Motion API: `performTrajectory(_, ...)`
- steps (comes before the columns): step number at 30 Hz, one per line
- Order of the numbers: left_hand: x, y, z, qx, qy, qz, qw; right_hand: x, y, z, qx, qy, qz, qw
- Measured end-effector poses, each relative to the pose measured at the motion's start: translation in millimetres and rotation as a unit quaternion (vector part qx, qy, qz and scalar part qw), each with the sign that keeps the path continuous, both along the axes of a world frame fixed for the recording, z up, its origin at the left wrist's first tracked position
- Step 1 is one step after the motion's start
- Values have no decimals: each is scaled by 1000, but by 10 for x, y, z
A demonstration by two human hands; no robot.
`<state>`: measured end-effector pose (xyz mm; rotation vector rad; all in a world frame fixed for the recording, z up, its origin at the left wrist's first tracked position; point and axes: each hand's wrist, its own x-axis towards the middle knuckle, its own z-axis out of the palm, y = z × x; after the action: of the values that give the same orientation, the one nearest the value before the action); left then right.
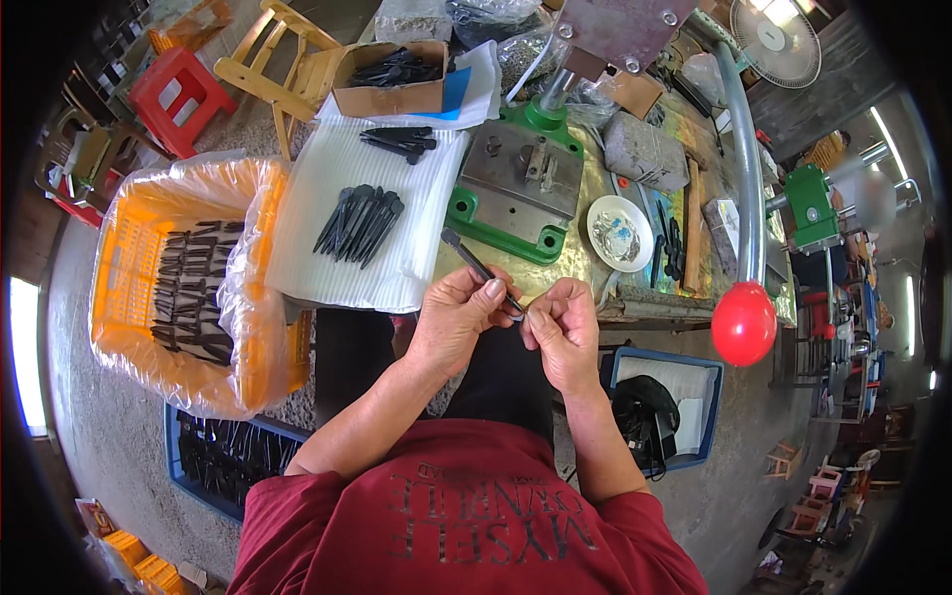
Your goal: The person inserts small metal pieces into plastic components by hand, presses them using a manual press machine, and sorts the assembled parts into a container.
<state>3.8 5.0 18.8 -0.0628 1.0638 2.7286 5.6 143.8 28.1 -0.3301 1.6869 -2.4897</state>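
Observation:
My left hand point(459, 315) is closed around a slim black spike-like part point(466, 252), its wider end pointing up and left toward the press. Close beside it, my right hand point(561, 332) pinches with thumb and fingers at the part's lower end. Whatever sits between those fingertips is too small to make out. Both hands are just in front of the bench edge, above my lap. On a white foam sheet point(297, 268) to the left lies a fanned pile of similar black parts point(359, 224), with a smaller bunch point(400, 142) behind it.
A green-based press point(521, 178) stands ahead, its lever ending in a red ball point(744, 323) at right. A white dish point(620, 234) of small bits is beside it. A plastic-lined orange crate point(124, 288) stands left; a cardboard box point(392, 97) of black parts is behind.

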Motion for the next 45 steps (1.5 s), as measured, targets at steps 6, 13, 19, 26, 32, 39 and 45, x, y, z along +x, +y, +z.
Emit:
performTrajectory(6, 28, -24, 10, 12, -6, 4, 1000, 43, -49, 8, -2, -6, 2, 1000)
performTrajectory(13, 40, -23, -4, 18, -10, 1, 1000, 58, -44, -13, -11, -14, 8, 1000)
performTrajectory(19, 59, -23, -22, 13, -7, -10, 1000, 82, -54, -10, -13, -26, 0, 1000)
performTrajectory(26, 68, -3, -41, -17, 15, 4, 1000, 96, -75, -34, -13, -28, -9, 999)
performTrajectory(32, 51, 26, -67, -63, 43, 24, 997, 91, -65, -82, -6, -21, -16, 1000)
performTrajectory(39, 48, 29, -69, -57, 16, 15, 998, 81, -74, -87, 24, -18, -25, 999)
performTrajectory(45, 57, 63, -79, -47, 6, 39, 998, 70, -137, -93, 0, -23, -50, 998)
